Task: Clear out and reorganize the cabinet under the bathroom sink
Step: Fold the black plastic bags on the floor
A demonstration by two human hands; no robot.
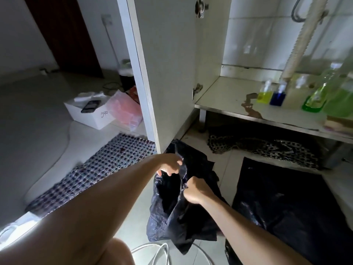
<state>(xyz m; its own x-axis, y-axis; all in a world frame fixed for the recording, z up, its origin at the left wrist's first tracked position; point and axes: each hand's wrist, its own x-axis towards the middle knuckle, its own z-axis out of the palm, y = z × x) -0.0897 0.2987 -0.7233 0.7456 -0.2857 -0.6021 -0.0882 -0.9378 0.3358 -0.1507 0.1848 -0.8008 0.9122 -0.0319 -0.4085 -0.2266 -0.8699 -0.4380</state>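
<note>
A crumpled black plastic bag (pixel 172 209) hangs in front of me, below the open cabinet. My left hand (pixel 171 165) grips its upper edge on the left side. My right hand (pixel 194 190) is closed on the bag's edge to the right, and the two hands hold the mouth apart. The cabinet's white door (pixel 164 73) stands open on the left. On the stained cabinet shelf (pixel 229 96) stand a small yellow bottle (pixel 264 94), a small blue bottle (pixel 278 97) and larger green bottles (pixel 324 96) at the right.
A second black bag (pixel 286 203) lies flat on the floor at right. A dark patterned cloth (pixel 257 146) lies under the shelf, a checked mat (pixel 91 167) at left. A white box (pixel 91 115) and pink bag (pixel 124 109) sit behind the door. A ribbed drain hose (pixel 303 39) descends inside.
</note>
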